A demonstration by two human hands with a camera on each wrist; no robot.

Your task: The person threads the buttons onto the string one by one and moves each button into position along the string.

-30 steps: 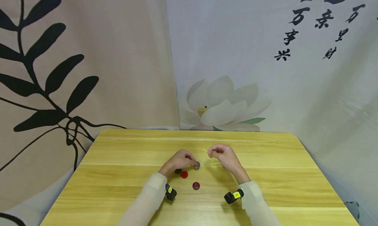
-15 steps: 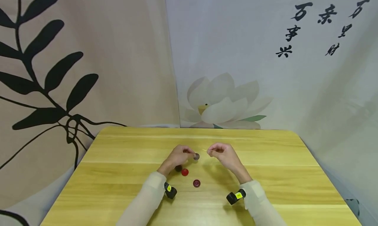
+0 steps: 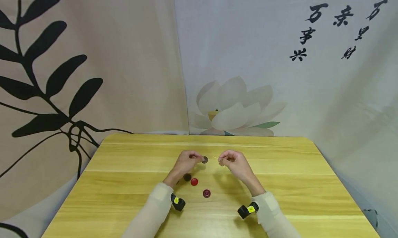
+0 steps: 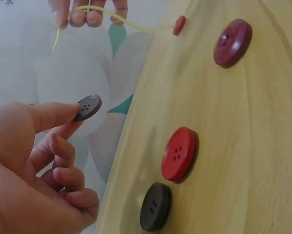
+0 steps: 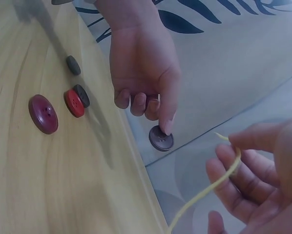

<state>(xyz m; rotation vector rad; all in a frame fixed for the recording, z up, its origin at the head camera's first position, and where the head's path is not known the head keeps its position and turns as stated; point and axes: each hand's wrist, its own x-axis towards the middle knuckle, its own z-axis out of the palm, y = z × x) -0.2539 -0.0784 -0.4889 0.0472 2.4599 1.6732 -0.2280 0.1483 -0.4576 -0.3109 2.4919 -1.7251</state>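
My left hand (image 3: 186, 162) pinches a grey-brown button (image 4: 90, 107) with several holes between thumb and forefinger, its edge gripped and its face partly turned toward the other hand. Across from it my right hand (image 3: 235, 164) pinches a yellow string (image 5: 204, 191) close to one end, and a short tip (image 5: 222, 137) sticks out past the fingertips toward the button. A small gap separates string tip and button. The string trails down from the right hand to a small red button (image 4: 179, 25) at the table.
On the wooden table (image 3: 280, 182) below the hands lie a maroon button (image 4: 233, 44), a bright red button (image 4: 179, 154) and a black button (image 4: 155, 207). Another dark button (image 5: 73, 65) lies beyond them. A printed cloth (image 3: 140, 58) hangs behind the table.
My left hand has lifted the grey-brown button up and away from the other buttons, uncovering the black one. My right hand stays nearly in place with the string.
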